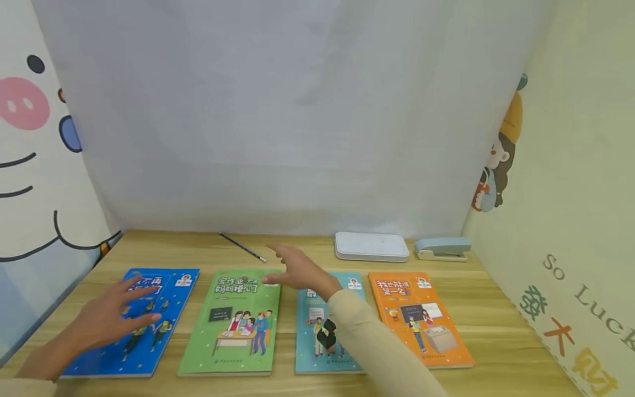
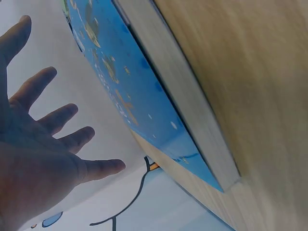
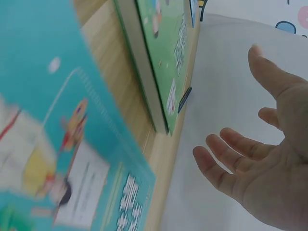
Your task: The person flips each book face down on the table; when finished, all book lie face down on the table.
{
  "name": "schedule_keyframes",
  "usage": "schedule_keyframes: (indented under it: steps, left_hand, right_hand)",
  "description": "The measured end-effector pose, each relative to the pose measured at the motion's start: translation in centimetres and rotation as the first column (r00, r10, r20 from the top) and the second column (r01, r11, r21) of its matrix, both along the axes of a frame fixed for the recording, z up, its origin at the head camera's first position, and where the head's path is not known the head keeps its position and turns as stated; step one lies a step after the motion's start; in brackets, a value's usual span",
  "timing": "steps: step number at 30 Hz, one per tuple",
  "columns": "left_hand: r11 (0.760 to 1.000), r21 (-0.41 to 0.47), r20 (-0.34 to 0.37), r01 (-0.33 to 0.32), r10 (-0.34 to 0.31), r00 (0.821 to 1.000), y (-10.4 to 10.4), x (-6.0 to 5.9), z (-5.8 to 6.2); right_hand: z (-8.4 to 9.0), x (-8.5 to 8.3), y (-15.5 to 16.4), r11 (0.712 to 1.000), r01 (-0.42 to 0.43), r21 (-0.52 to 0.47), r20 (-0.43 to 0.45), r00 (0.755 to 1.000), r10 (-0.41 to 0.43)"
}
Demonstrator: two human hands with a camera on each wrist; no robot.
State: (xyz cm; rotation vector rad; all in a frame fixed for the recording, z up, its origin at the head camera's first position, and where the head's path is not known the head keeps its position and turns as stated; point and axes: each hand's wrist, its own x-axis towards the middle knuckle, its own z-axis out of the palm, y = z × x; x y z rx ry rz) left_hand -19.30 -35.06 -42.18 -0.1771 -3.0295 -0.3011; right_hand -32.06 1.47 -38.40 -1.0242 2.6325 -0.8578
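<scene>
My left hand [image 1: 111, 311] hovers over a dark blue book [image 1: 168, 309] at the left of the table, fingers spread; the left wrist view shows the palm with nothing in it. My right hand [image 1: 300, 269] reaches over the top of a teal book [image 1: 310, 331], its fingertips near the upper right corner of a green book [image 1: 238, 309]. In the right wrist view its fingers are loosely bent and hold nothing. A black-and-white pencil [image 1: 243, 247] lies just beyond the right hand's fingers. The right forearm hides part of the teal book.
An orange book [image 1: 421, 322] lies right of the teal one. Behind it are a white pencil case [image 1: 371, 246] and a blue stapler [image 1: 442, 248]. A grey-white backdrop [image 1: 278, 121] rises at the table's far edge, with printed walls on both sides.
</scene>
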Motion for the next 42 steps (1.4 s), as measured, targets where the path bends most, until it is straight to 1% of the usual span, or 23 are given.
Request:
schedule_keyframes:
  steps: [4, 9, 15, 20, 23, 27, 30, 36, 42]
  left_hand:
    - [1.0, -0.001, 0.002, 0.01, -0.01, 1.0, -0.4, 0.4, -0.3]
    - [1.0, 0.024, 0.043, -0.003, 0.002, 0.999, -1.0, 0.8, -0.7]
    - [1.0, 0.008, 0.067, -0.019, 0.019, 0.998, -1.3, 1.2, -1.5]
    - [1.0, -0.012, 0.089, -0.01, 0.011, 0.996, -1.7, 1.2, -2.0]
    - [1.0, -0.009, 0.1, 0.006, -0.005, 0.995, -1.9, 1.2, -2.3]
    - [1.0, 0.017, 0.116, 0.021, -0.022, 0.993, -2.2, 1.2, -2.5]
    - [0.999, 0.035, 0.136, 0.024, -0.029, 0.99, -2.5, 1.2, -2.3]
    - [0.997, 0.071, 0.217, 0.019, -0.034, 0.976, -2.5, 1.2, -2.1]
    - [0.997, 0.07, 0.237, 0.045, -0.061, 0.97, -2.6, 1.6, -2.4]
  right_hand:
    - [-0.1, -0.3, -1.8, 0.999, -0.019, -0.046, 0.028, 0.999, 0.021]
    - [-0.4, -0.4, -3.9, 0.994, -0.024, -0.111, 0.088, 0.995, 0.034]
    - [-0.7, -0.8, -6.1, 0.993, -0.011, -0.12, 0.108, 0.994, 0.024]
    - [-1.2, -1.0, -8.0, 0.989, -0.012, -0.149, 0.141, 0.989, 0.033]
    - [-1.3, -0.9, -9.2, 0.989, -0.02, -0.144, 0.158, 0.987, 0.043]
    - [-1.1, -0.8, -10.6, 0.993, -0.032, -0.117, 0.152, 0.987, 0.05]
    - [-1.0, -1.0, -12.0, 0.993, -0.039, -0.108, 0.143, 0.988, 0.055]
    - [-1.7, -1.5, -14.2, 0.992, -0.021, -0.125, 0.153, 0.987, 0.041]
    - [-2.5, -1.4, -15.2, 0.993, -0.001, -0.122, 0.169, 0.985, 0.022]
